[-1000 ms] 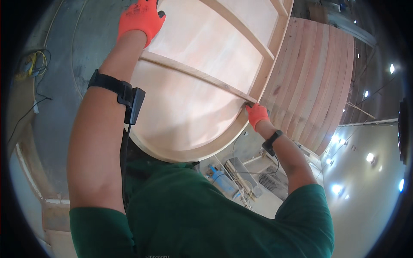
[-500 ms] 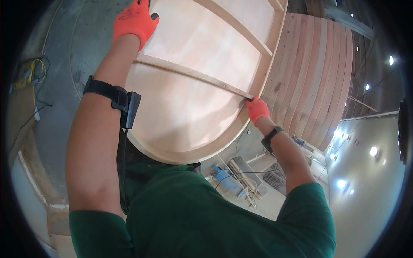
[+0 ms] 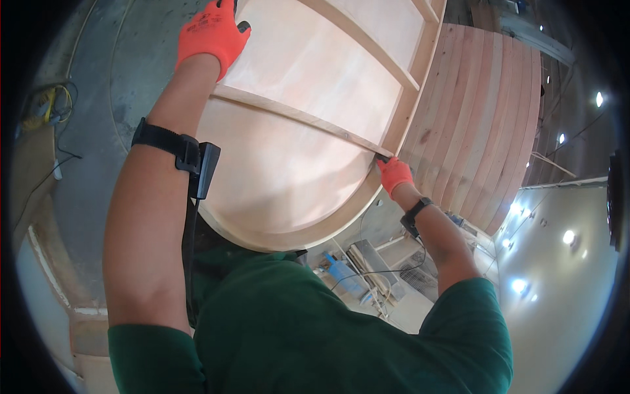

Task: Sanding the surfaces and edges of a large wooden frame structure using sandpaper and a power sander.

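Right hand (image 3: 395, 176) grips the panel (image 3: 315, 69), stretching lengthwise away, round end nearest.

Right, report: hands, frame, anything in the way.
Left hand at wooden frame, grip unclear. Right hand gripping right rim. Rounded end toward green shirt. No visible obstruction.

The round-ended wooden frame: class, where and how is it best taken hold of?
Probably by the raised rim, coming from outside on the right, fingers curled over its edge. The rim stands up like a lip around the flat panel, whose middle offers nothing to pinch. The right hand is there, near the end of the nearest crossbar.
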Demonstrator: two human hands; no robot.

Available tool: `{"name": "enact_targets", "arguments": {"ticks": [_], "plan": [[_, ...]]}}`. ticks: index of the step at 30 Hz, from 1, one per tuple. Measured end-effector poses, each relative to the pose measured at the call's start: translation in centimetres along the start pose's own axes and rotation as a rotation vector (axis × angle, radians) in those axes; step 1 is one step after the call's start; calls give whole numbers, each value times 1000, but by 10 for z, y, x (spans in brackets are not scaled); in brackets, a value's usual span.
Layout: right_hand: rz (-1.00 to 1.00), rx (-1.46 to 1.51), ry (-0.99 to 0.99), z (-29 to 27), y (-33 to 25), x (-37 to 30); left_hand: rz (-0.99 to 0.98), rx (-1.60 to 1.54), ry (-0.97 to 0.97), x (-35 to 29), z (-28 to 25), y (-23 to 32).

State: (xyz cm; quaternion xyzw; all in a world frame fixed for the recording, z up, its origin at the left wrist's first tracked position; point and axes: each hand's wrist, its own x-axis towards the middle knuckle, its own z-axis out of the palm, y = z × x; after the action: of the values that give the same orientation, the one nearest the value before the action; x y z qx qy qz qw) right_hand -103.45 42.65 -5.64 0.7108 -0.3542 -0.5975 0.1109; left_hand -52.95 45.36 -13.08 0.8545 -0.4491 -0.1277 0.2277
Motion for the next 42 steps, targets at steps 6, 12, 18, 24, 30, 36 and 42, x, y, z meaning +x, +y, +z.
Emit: {"name": "enact_targets", "arguments": {"ticks": [6, 12, 18, 24, 30, 36, 42], "plan": [[-110, -1, -234, -24, -12, -2, -68, 49, -217, 12, 11, -11], [8, 78, -46, -20, 2, -2, -68, 25, -204, 14, 12, -13], [-11, 66, -111, -9, -11, -11, -73, 59, -193, 7, 12, -11], [36, 3, -49, -7, -8, 2, -80, 23, -202, 14, 13, -10], [11, 179, -162, 14, -15, 1, -78, 72, -191, 13, 11, -12], [208, 139, -60, 23, -26, 25, -73, 27, -207, 19, 18, -14], [-28, 73, -260, 2, -26, -5, -65, 88, -230, 12, 13, -16]]}}
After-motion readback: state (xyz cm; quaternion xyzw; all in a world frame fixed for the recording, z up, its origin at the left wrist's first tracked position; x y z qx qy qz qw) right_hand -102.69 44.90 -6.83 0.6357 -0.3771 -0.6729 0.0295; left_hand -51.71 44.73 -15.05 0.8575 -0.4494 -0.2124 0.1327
